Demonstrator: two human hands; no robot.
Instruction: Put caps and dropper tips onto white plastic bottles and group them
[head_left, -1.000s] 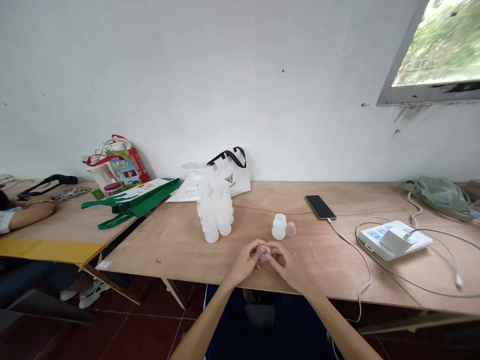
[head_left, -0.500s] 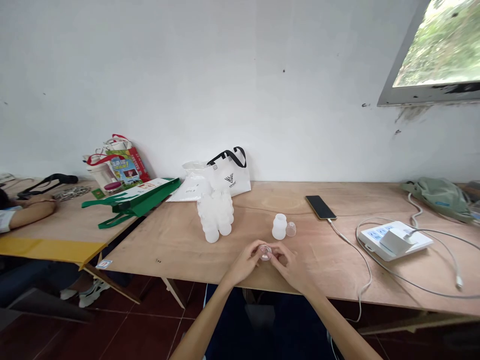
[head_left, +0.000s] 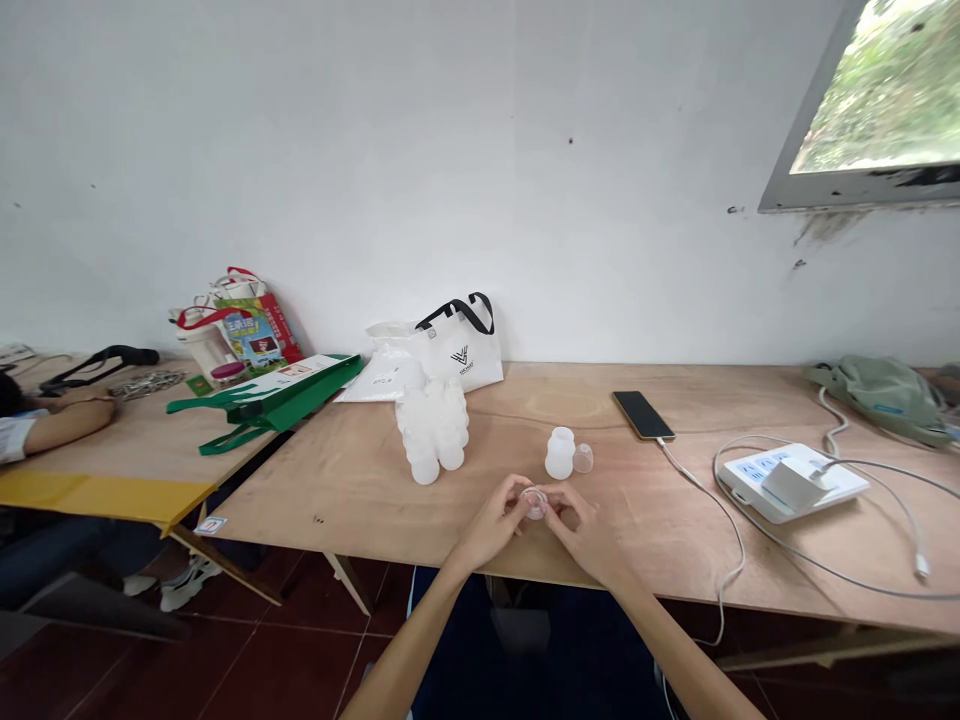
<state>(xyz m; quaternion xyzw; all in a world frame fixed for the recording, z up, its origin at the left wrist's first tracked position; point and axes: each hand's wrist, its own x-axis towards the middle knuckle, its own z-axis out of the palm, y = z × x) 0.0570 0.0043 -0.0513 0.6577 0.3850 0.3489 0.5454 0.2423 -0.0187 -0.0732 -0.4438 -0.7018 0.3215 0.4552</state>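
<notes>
Left hand (head_left: 487, 525) and right hand (head_left: 576, 528) together, fingertips of both clamped on a small clear plastic piece (head_left: 534, 503) above the near edge of the counter (head_left: 360, 500). Just beyond: white bottle (head_left: 559, 455), upright, clear cap (head_left: 583, 458) beside it; no writing seen on either. To the left, a cluster of white bottles (head_left: 433, 430). Phone (head_left: 643, 414), screen dark, cable plugged in. Power strip (head_left: 761, 500) at right bears blue-printed labels, too small to read. White bag (head_left: 480, 362) against the wall: black V-shaped line logo, lettering beneath illegible. Colourful carton (head_left: 259, 340) at far left: large Chinese characters ending in an exclamation mark. Counter's left corner: white sticker (head_left: 211, 525), blue border, mark unclear.
</notes>
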